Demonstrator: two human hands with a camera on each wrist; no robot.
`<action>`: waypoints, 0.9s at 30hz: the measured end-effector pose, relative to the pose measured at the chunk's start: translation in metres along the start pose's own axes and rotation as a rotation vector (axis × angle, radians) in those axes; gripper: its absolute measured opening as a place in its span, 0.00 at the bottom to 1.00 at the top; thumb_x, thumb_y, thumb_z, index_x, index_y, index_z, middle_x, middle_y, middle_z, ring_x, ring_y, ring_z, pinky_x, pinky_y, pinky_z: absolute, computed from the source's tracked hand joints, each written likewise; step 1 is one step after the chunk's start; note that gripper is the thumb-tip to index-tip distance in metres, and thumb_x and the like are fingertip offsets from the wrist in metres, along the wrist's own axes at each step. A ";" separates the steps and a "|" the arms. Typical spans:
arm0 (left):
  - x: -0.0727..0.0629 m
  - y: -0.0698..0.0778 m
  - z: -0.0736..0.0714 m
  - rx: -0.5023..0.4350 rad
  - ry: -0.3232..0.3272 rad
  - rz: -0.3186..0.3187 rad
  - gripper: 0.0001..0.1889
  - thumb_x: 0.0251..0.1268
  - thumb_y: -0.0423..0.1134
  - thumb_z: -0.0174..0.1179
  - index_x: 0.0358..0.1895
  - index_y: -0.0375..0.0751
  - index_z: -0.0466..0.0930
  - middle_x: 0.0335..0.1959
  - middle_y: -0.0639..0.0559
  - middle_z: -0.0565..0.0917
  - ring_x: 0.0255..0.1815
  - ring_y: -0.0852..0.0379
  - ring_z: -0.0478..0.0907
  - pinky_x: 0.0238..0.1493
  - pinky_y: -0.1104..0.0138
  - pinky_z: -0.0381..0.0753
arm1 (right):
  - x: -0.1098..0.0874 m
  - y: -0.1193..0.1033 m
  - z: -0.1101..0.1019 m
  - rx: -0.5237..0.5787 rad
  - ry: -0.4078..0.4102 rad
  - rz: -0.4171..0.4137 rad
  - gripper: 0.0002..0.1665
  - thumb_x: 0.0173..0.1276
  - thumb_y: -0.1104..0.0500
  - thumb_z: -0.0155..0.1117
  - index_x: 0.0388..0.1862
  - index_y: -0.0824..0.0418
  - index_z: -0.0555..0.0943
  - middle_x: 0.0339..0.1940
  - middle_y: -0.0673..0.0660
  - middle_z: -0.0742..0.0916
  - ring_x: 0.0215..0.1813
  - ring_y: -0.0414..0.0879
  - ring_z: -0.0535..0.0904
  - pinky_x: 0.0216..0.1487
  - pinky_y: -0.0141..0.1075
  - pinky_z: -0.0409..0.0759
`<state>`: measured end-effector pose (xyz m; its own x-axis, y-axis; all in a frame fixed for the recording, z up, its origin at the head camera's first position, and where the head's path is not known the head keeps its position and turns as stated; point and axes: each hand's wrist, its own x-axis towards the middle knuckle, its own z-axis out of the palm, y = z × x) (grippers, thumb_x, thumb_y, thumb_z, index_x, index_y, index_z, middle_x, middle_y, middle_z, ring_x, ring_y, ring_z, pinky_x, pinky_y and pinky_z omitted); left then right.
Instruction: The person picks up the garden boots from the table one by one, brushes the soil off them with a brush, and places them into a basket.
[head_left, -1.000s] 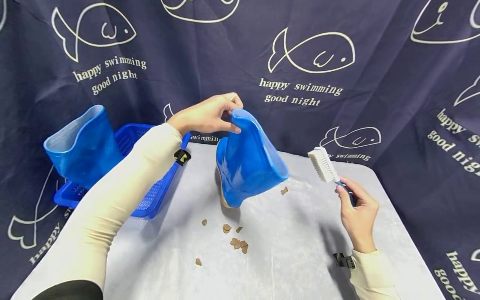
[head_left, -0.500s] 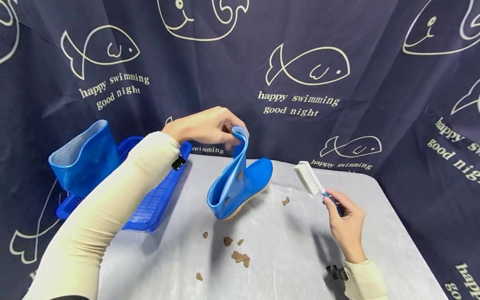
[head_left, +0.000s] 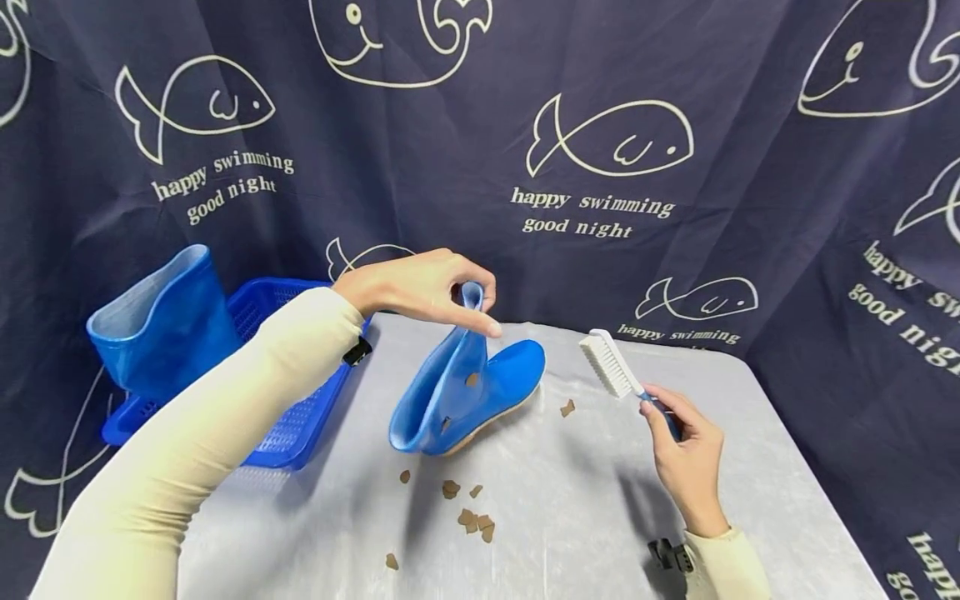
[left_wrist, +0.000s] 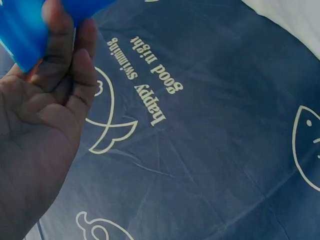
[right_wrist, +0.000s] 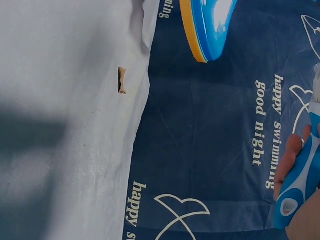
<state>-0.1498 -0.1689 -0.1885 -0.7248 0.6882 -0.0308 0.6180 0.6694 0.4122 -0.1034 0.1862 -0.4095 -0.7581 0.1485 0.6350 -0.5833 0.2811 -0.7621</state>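
My left hand (head_left: pixel 427 287) pinches the top edge of a blue rain boot (head_left: pixel 465 392), with the thumb on one side and fingers on the other. The boot is tilted, its opening toward the lower left and its toe to the right; brown bits cling to its shaft. In the left wrist view the curled fingers hold the blue boot edge (left_wrist: pixel 22 32). My right hand (head_left: pixel 686 454) grips the blue handle of a scrub brush (head_left: pixel 611 364), whose white bristles face left toward the boot, apart from it. The handle (right_wrist: pixel 300 180) also shows in the right wrist view.
A second blue boot (head_left: pixel 168 325) leans in a blue plastic basket (head_left: pixel 300 442) at the left, partly behind my left arm. Several brown flakes (head_left: pixel 468 521) lie on the grey-covered table (head_left: pixel 555 517). Another flake (head_left: pixel 567 407) lies right of the boot. A dark fish-print curtain (head_left: pixel 420 167) hangs behind.
The boot in my left hand has turned, its toe swinging to the right and its opening to the left, and has come lower. The brush has moved left, nearer the boot.
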 end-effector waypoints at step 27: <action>-0.001 0.014 0.011 0.090 -0.235 -0.125 0.36 0.72 0.43 0.62 0.76 0.59 0.54 0.64 0.47 0.79 0.52 0.51 0.85 0.60 0.59 0.83 | -0.004 -0.004 0.034 0.110 -0.013 -0.025 0.13 0.61 0.80 0.64 0.45 0.78 0.84 0.41 0.45 0.90 0.35 0.33 0.83 0.38 0.20 0.79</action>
<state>-0.1371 -0.1569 -0.1926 -0.7132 0.6375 -0.2913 0.5602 0.7682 0.3098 -0.1085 0.1528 -0.4133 -0.7460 0.1306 0.6530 -0.6301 0.1786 -0.7557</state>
